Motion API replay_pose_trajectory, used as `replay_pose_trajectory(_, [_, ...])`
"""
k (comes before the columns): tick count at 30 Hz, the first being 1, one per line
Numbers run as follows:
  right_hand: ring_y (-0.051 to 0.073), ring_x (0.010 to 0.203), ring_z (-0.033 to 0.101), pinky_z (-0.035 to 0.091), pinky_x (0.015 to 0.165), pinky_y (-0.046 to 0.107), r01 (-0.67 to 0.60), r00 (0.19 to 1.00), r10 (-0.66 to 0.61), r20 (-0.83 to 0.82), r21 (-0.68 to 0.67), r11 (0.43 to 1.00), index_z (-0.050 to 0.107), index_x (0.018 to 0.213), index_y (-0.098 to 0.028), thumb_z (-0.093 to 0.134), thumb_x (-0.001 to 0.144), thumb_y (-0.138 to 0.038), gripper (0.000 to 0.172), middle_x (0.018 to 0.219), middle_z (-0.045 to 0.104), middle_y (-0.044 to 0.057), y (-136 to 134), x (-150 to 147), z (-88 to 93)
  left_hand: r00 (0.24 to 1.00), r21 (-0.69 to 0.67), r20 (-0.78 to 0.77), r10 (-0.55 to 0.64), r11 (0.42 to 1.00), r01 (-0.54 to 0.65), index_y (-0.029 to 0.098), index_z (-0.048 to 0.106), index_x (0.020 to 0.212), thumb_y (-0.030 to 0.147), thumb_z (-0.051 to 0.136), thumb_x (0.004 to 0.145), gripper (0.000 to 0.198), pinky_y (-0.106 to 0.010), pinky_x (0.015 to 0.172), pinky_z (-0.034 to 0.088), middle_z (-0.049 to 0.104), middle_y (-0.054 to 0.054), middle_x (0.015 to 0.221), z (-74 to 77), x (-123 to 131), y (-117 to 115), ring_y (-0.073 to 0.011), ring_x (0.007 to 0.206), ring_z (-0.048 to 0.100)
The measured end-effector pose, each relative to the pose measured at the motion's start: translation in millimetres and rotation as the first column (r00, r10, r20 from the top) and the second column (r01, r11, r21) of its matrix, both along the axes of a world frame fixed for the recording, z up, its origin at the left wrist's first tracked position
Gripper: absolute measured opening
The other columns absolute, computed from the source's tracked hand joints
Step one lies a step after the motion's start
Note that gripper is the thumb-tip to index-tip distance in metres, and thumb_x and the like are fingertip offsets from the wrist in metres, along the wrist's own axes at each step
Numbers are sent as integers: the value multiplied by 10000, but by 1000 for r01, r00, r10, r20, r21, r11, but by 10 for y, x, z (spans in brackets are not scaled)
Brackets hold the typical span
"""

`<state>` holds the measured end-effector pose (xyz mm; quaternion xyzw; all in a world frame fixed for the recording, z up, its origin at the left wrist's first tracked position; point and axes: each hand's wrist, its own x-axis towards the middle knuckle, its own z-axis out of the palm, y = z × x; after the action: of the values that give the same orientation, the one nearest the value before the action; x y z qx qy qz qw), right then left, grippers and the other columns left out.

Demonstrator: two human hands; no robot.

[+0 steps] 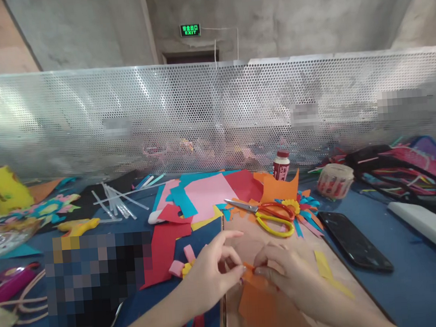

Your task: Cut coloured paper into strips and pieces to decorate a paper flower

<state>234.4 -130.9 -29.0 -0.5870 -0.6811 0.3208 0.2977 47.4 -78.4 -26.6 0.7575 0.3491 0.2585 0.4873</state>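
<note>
Over a wooden board, both hands meet at a small piece of orange paper. My left hand pinches its left end between thumb and fingertips, with the index finger raised. My right hand has its fingers curled and closed on the right end. Just below lies a larger orange sheet, partly covered by my right hand. Scissors with red and yellow handles rest beyond the hands. A pink and yellow paper piece is partly hidden behind my left wrist.
A phone and a white power bank lie at the right. Behind are coloured sheets, a bottle and a tape roll. Glue sticks and a yellow glue gun lie left. A perforated metal screen stands behind.
</note>
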Motion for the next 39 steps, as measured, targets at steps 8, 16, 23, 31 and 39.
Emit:
replay_pose_trajectory(8, [152,756,532,354,695,259,25,996,-26,83,12,1000,586,676,-193,503,756,-134,129,725,616,-9,45,6,-5,999,-32,-35,26,999,-28,225,363,1188,176,519,782,438,-224,540,333,556,60,692,20,-10,-23,-88,567,450])
replay_pose_trajectory(16, [163,767,537,365,693,273,6,991,-8,130,21,1000,604,694,-198,551,777,-178,101,758,635,1,6,50,-10,998,-143,-66,20,989,-29,206,412,1137,201,528,780,376,-236,575,349,537,50,688,73,8,-34,-100,600,474])
replay_pose_trajectory(23, [212,908,566,421,776,361,-153,973,92,210,295,943,573,1003,-232,573,800,-319,221,972,644,49,8,14,-53,997,-165,42,62,985,-54,181,468,1050,206,515,792,263,-234,569,366,486,59,640,-86,30,30,-91,561,470])
replay_pose_trajectory(31, [180,857,587,466,755,311,-29,990,57,-130,202,979,607,950,-219,622,774,-320,203,924,652,35,20,-33,-105,992,-224,129,-5,974,34,211,455,1146,327,628,752,445,-237,598,419,584,-7,881,-103,7,29,-106,661,547])
replay_pose_trajectory(39, [177,837,604,489,750,300,31,899,-24,-438,9,999,633,887,-209,650,732,-346,208,875,651,35,0,-52,-103,987,-268,162,3,963,41,202,490,1102,311,668,719,436,-242,597,434,601,-24,885,-140,13,31,-116,677,553])
